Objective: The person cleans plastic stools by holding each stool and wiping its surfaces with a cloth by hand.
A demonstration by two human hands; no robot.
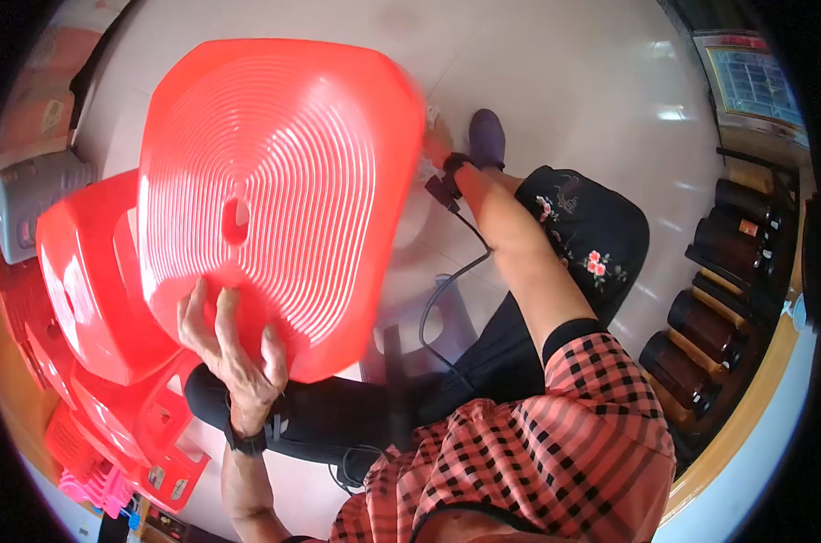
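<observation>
A large red plastic stool (338,136), its seat ringed with grooves around an oval slot, is tilted up facing the camera. My left hand (234,348) presses bent, spread fingers and thumb on the seat near its lower edge. At the stool's right edge is my right hand (436,143), partly hidden and blurred, with a crumpled white cloth (426,170) in it. A dark band and a small black device on a cable are at the right wrist. The stool's legs are hidden.
More red stools (103,281) are stacked at the left, with a grey one (44,204) behind. A dim bluish-grey stool (420,330) is beneath the cable (429,308). Dark cylindrical containers (700,326) line a shelf at the right.
</observation>
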